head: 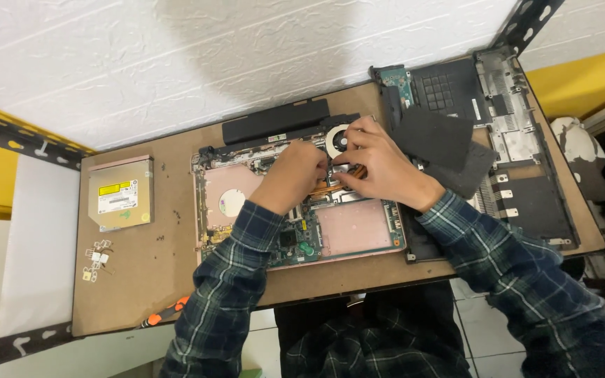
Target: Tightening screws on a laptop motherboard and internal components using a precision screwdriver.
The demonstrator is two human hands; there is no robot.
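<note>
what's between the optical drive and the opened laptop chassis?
Head view: only bare brown board with a few tiny dark screws scattered between the optical drive and the laptop chassis.

A rectangular yellow-and-white label (117, 196) is lying on the silver optical drive (120, 192) at the frame's left; a narrow white sticker (475, 109) is showing on the black laptop cover (456, 87), upper right.

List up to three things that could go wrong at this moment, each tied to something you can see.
Both hands, left hand and right hand, press on the copper heat pipe by the fan; it might bend. Loose screws on the board could roll off. The orange-handled screwdriver at the table edge may fall.
</note>
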